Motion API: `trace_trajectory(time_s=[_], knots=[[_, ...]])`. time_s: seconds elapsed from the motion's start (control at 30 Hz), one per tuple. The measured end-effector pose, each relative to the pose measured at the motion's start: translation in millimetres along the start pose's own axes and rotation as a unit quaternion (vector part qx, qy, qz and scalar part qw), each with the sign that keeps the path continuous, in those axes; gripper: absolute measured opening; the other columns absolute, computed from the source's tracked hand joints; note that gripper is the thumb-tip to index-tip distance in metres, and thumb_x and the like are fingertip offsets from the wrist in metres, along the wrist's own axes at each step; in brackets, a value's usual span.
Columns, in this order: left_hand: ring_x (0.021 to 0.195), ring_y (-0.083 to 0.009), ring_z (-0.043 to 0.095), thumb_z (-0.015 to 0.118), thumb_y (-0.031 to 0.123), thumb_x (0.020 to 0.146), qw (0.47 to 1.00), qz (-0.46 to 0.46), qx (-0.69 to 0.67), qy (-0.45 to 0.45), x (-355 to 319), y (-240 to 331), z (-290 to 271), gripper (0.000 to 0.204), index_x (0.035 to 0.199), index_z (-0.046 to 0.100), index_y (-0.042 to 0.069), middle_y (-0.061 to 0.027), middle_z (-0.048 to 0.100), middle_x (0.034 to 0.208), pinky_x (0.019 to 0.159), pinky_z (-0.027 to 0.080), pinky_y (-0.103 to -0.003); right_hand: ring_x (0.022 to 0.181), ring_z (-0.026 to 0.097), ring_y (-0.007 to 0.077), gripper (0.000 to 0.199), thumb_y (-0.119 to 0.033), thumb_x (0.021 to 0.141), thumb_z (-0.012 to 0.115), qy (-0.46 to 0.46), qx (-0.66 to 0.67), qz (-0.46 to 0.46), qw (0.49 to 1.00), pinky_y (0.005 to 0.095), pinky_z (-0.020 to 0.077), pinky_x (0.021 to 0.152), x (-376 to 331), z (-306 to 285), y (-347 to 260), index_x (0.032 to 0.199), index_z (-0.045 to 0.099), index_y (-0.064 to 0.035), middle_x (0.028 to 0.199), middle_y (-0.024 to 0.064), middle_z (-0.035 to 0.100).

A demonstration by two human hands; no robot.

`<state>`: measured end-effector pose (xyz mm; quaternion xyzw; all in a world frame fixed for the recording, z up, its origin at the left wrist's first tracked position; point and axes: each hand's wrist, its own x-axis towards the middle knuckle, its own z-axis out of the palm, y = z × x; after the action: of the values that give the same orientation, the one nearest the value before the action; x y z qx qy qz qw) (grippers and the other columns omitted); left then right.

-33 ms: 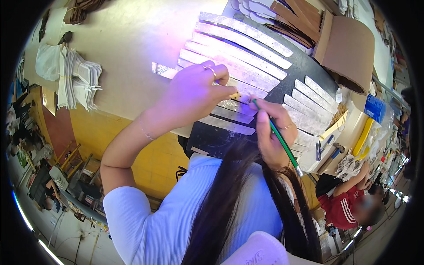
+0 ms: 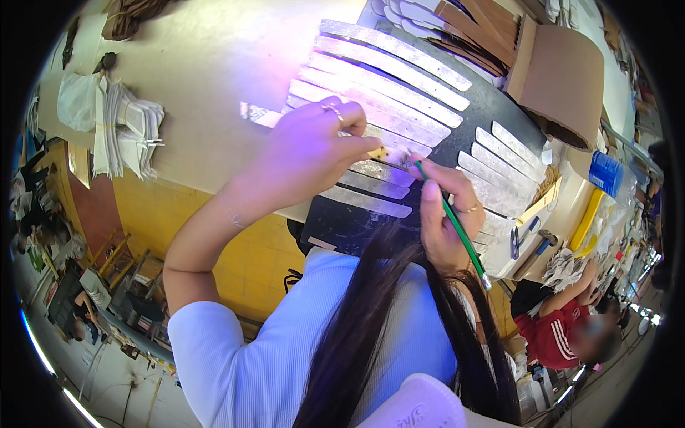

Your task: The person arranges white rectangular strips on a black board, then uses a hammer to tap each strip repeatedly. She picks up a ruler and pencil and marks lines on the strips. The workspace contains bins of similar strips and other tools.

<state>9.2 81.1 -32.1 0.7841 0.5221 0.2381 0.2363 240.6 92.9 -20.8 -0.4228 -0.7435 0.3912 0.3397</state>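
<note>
My right hand (image 2: 449,207) is closed around a slim green pencil (image 2: 459,227). Its upper end points at the strips and its metal-tipped end slants down toward my wrist. Just left of it, my left hand (image 2: 314,153) is pinched, thumb and finger together, at a small yellowish piece with dark spots (image 2: 379,151). Most of that piece is hidden by the fingers. Beneath both hands, long pale curved strips (image 2: 392,65) lie in a row on a dark board (image 2: 357,221). A shorter group of similar strips (image 2: 506,153) fans out to the right.
A curved brown cardboard piece (image 2: 560,85) stands at the far right. Small scissors (image 2: 514,242) and a hammer (image 2: 546,242) lie near the right edge. Bundled white pieces (image 2: 128,125) rest on the table's left. A person in a red top (image 2: 549,339) sits at lower right.
My right hand and the pencil have shifted slightly to the right. The left hand has barely moved.
</note>
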Motion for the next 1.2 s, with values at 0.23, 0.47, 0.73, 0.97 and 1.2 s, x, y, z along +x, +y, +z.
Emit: trace_trajectory(time_s=[0.23,0.47,0.73,0.97,1.2], knots=[[0.077,-0.0227,0.058,0.075,0.014,0.081,0.998,-0.017,-0.059,-0.029,-16,1,3,0.019,0.1,0.076,0.014,-0.0037,0.058,0.085,0.066,0.046,-0.035,0.09,0.073,0.0302,0.016,0.003,0.087,0.064,-0.012,0.001,0.014,1.0,0.0344,0.0551,0.077,-14,-8,2,0.103,0.064,0.0024,0.1,0.0197,0.073],[0.079,-0.0219,0.057,0.076,0.016,0.08,0.999,-0.014,-0.03,-0.018,-15,5,4,0.018,0.098,0.076,0.014,-0.0026,0.057,0.085,0.068,0.046,-0.037,0.09,0.072,0.0311,0.017,0.004,0.085,0.064,-0.023,-0.008,0.006,1.0,0.0351,0.0552,0.078,-13,-8,-3,0.102,0.064,0.0021,0.099,0.0189,0.073],[0.086,-0.021,0.055,0.071,0.011,0.074,0.999,0.01,0.025,-0.02,-16,6,7,0.022,0.096,0.073,0.016,-0.0009,0.053,0.087,0.075,0.047,-0.033,0.092,0.072,0.0314,0.017,0.005,0.086,0.063,-0.028,-0.016,0.005,0.999,0.0355,0.0553,0.079,-14,-8,-3,0.103,0.063,0.0025,0.098,0.0189,0.072],[0.085,-0.0204,0.055,0.07,0.012,0.076,0.999,0.012,0.037,-0.009,-16,6,8,0.021,0.096,0.074,0.017,-0.0004,0.053,0.087,0.075,0.047,-0.033,0.092,0.073,0.032,0.018,0.005,0.086,0.063,-0.037,-0.012,0.003,0.999,0.036,0.0559,0.079,-13,-6,-3,0.104,0.064,0.0029,0.098,0.0189,0.072],[0.087,-0.0207,0.056,0.07,0.011,0.076,0.999,0.012,0.048,-0.019,-17,7,8,0.022,0.096,0.074,0.016,-0.0008,0.054,0.088,0.075,0.047,-0.033,0.085,0.072,0.0295,0.019,0.004,0.084,0.066,-0.065,-0.007,0.028,0.997,0.0343,0.0562,0.073,-14,2,-3,0.102,0.065,0.0012,0.097,0.0174,0.072]])
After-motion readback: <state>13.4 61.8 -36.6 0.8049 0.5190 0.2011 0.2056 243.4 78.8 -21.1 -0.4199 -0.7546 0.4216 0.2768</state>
